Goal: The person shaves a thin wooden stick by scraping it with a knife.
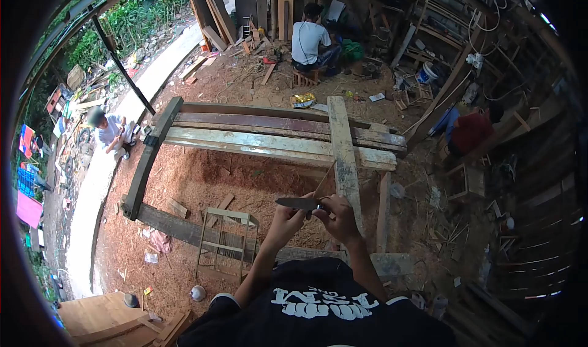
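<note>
In front of my chest, my right hand is closed at the broad end of a dark-bladed knife, whose tip points left. A thin wooden stick slants up and to the right from where blade and hands meet. My left hand is closed just under the blade, with its fingers at what appears to be the stick's lower end. My fingers partly hide the knife's handle and that end of the stick. Both hands are above the near side of a timber frame, left of a pale crosswise plank.
Long boards span the frame beyond my hands. A small wooden frame stands at my left on sawdust-covered ground. One person sits at the back, another crouches left, and a third is at right.
</note>
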{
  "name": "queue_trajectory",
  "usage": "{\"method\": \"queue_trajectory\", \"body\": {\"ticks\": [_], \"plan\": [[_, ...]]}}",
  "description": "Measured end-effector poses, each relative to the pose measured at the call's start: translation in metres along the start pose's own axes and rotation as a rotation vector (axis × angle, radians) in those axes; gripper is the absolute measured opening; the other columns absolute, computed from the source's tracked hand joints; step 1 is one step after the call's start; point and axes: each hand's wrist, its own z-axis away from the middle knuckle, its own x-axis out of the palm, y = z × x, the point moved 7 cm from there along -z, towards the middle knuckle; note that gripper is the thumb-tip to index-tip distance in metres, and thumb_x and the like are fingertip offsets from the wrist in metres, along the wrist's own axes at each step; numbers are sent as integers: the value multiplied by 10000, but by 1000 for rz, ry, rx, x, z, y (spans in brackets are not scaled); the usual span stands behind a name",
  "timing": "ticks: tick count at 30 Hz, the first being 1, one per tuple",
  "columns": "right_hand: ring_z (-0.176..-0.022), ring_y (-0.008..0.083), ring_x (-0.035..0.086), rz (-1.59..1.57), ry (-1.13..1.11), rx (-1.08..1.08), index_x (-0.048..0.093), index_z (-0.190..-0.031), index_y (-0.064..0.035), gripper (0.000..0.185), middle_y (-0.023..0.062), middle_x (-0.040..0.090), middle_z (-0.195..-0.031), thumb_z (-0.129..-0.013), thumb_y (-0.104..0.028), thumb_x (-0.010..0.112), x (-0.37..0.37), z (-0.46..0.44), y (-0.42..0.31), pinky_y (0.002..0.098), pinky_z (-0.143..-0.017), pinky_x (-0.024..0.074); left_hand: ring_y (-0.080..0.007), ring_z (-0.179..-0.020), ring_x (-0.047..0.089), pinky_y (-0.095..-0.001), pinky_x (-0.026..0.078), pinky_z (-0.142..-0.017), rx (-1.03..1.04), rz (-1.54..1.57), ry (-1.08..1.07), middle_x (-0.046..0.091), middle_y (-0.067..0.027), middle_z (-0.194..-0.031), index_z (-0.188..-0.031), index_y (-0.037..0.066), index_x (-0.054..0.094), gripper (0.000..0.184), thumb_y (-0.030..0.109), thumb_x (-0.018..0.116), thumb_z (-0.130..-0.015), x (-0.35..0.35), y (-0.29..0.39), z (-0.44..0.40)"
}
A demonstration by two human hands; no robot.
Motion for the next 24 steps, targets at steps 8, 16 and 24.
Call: {"method": "queue_trajectory", "body": {"ticks": [8,16,24], "plan": [[-659,266,543,40,-10,-9,688,-927,-57,431,76,583,-722,-888,-484,647,-7,27,-16,378,-666,407,-11,-671,453,-188,365,-554,8,-54,9,553,49,-797,-1345,-6,577,362,103,548,-1001,9,-8,28],[-725,276,613,174,80,88,684,-941,-45,493,84,629,-766,-889,-532,630,-39,35,13,406,-747,445,-11,-668,428,-189,341,-538,-4,-68,34,526,48,-806,-1352,-7,571,363,124,533,-1015,-3,4,53],[-682,266,583,305,216,127,646,-903,-62,491,59,598,-729,-920,-548,582,-54,53,22,391,-685,402,-15,-638,410,-186,332,-519,-119,4,59,497,60,-772,-1355,8,576,366,141,540,-1016,12,1,59]]}}
